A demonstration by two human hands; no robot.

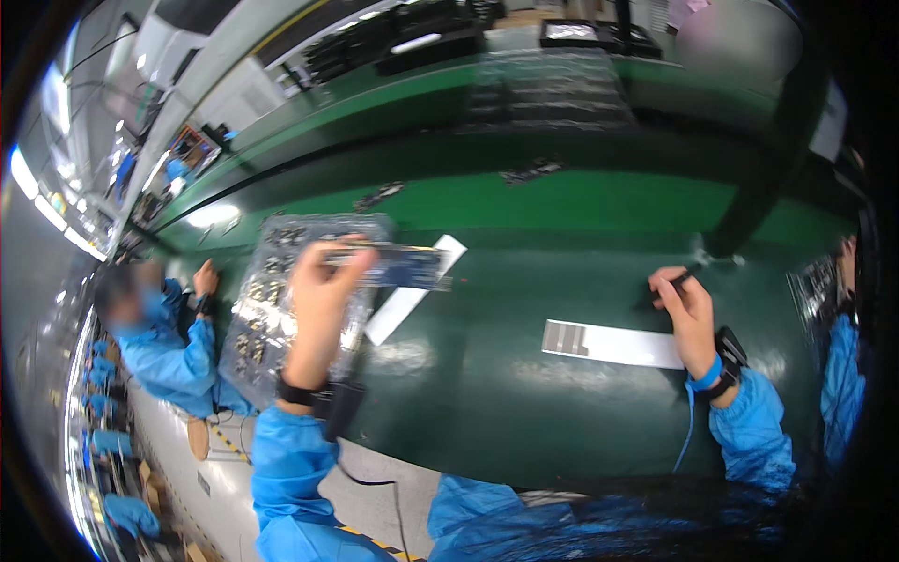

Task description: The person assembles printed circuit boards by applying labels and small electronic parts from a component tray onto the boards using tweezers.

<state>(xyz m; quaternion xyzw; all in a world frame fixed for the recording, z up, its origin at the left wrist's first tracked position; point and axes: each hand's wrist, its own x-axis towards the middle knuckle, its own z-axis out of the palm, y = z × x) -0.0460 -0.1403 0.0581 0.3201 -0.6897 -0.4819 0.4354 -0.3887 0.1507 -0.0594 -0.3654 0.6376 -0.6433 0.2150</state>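
Your left hand (318, 290), left of centre in the frame, has thumb and fingers pinched on the left end of a flat blue board (407, 268); motion blur hides the exact contact. Your right hand (691, 314), at centre right, has its fingers curled around a slim dark tool (691, 275), whose tip you can't make out

The board looks thin, light and stiff, likely smooth-faced and easily harmed by bending or pressing. Hold it by its outer edges or bare end, softly but firmly enough that it can't slip, with fingers off its face

In view it overlaps a slanted white strip (398, 314); touching or apart, you cannot tell. Just left of that, a clear tray (370, 225) carries small brassy parts (257, 323). Below and left of your right hand, a white strip with grey patches (613, 344) lies on the green bench (506, 403). At the far left, a co-worker in blue (164, 365) has a hand near the tray
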